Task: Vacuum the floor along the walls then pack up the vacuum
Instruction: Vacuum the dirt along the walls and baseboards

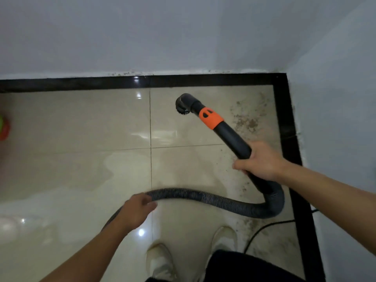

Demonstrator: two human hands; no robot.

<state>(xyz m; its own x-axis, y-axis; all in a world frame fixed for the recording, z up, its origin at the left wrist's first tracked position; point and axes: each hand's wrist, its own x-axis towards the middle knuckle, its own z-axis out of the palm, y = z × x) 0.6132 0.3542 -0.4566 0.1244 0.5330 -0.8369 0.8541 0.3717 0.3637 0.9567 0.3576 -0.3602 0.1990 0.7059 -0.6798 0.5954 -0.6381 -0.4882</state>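
Right hand (pixel 262 161) clenched on the stiff black wand (pixel 234 137), brush head (pixel 183 104) over dirty floor (pixel 246 121) near the far-right corner; left hand (pixel 135 210) grasping the ribbed hose (pixel 203 197), which looks light, floppy, best steered from the rigid wand.

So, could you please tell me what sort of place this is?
Probably the corner of a bare indoor room: glossy beige floor tiles edged by a black skirting strip, plain white walls, and dirt gathered in the corner.
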